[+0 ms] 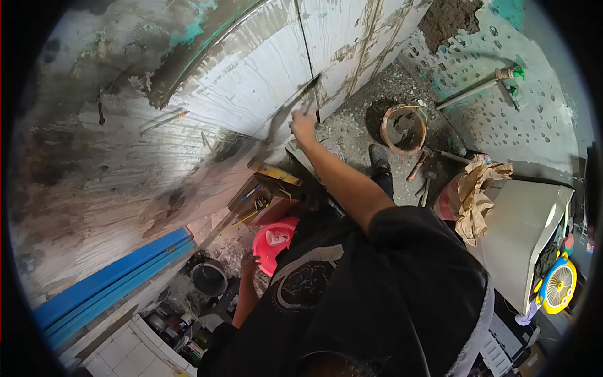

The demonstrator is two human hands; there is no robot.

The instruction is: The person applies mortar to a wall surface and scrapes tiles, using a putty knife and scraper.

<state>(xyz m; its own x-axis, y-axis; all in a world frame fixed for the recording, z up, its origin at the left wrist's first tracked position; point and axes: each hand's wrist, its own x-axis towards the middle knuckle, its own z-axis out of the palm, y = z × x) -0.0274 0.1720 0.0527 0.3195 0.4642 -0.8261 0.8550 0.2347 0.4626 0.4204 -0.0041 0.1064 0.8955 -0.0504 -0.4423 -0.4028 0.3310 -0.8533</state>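
Observation:
My right hand is closed in a fist against the lower part of the white wall tiles, near a dark vertical joint. Whatever it holds is too small or hidden to name. Grey smears and drips run down the tiles around it. Lower left, my left hand grips the rim of a pink plastic basin beside my body. Inside the basin sits a whitish thing that I cannot make out clearly.
Beside my foot stands a round bucket, with a hammer near it. A spirit level and tape measure lie close to the wall. To the right are a torn paper sack, a white appliance and a yellow fan.

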